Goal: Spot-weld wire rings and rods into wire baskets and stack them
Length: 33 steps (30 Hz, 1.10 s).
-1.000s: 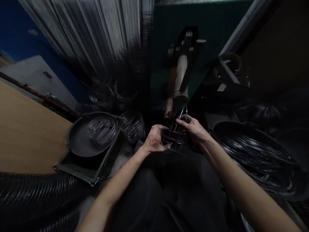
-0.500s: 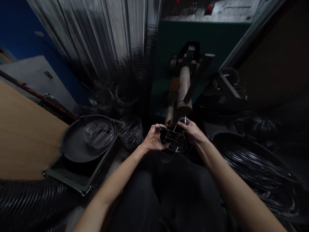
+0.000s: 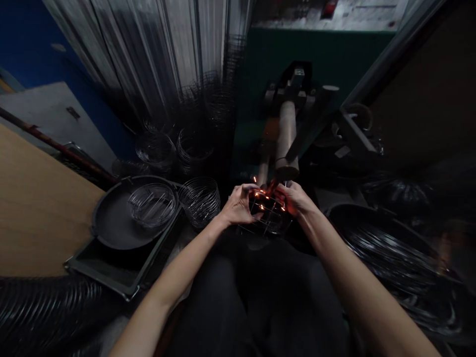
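Below the round metal electrode [image 3: 287,148] of a spot welder, orange sparks fly from the far edge of a wire grid [image 3: 265,225]. My left hand [image 3: 238,206] is closed on the grid's left side, thumb below and fingers above. At the far right edge of the grid, my right hand [image 3: 294,199] pinches a thin wire whose tip shows faintly above the fingers. Glare and the fingers hide the exact contact point under the electrode.
To the left, a round black tray [image 3: 111,223] carries wire rings [image 3: 152,204]. A stack of wire baskets [image 3: 201,202] stands beside it. A black basin [image 3: 390,248] of loose wires lies to the right. The green machine body [image 3: 334,54] rises ahead.
Sparks have appeared at the grid's far edge beneath the electrode, casting an orange glow on my fingers. My right hand has shifted slightly right, and its wire tip shows less.
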{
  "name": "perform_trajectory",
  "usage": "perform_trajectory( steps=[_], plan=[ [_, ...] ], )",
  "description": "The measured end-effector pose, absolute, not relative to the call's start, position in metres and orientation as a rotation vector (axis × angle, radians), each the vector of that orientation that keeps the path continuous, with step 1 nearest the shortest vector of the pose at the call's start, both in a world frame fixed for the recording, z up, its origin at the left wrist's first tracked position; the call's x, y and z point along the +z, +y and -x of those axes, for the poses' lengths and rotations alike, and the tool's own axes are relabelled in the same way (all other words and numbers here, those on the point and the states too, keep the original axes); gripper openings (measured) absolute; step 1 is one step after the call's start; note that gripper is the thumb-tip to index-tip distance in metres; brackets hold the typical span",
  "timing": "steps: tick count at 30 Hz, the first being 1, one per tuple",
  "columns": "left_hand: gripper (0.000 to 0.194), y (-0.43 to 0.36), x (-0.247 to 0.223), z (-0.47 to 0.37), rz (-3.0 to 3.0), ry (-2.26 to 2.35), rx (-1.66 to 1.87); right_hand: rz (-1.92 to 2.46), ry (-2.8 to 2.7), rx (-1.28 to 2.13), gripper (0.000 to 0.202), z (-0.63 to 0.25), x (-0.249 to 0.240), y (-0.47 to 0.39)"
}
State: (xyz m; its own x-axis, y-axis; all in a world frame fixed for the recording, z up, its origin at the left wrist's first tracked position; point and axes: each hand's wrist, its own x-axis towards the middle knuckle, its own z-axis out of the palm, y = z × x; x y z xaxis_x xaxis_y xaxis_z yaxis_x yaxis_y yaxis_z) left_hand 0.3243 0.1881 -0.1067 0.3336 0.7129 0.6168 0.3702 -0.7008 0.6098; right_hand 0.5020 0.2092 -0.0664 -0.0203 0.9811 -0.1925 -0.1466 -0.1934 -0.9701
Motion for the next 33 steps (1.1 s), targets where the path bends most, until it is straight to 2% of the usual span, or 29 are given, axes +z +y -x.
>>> perform_trajectory(
  steps=[7, 11, 19, 24, 33],
  plan=[
    [0.077, 0.190, -0.114, -0.324, -2.149, 0.936, 1.280, 1.214, -0.629, 1.349, 0.025, -0.504, -0.053, 0.207],
    [0.081, 0.188, -0.120, -0.322, -2.078, 0.946, 1.288, 1.184, -0.742, 1.408, 0.032, -0.505, -0.048, 0.205],
    [0.074, 0.191, -0.119, -0.311, -2.085, 0.955, 1.342, 1.182, -0.832, 1.477, 0.042, -0.496, -0.049, 0.208],
    [0.072, 0.196, -0.119, -0.305, -2.078, 0.958, 1.366, 1.188, -0.896, 1.439, 0.044, -0.491, -0.051, 0.211],
    [0.083, 0.203, -0.121, -0.301, -1.963, 0.843, 1.387, 1.160, -1.001, 1.392, 0.039, -0.484, -0.052, 0.216]
  ],
)
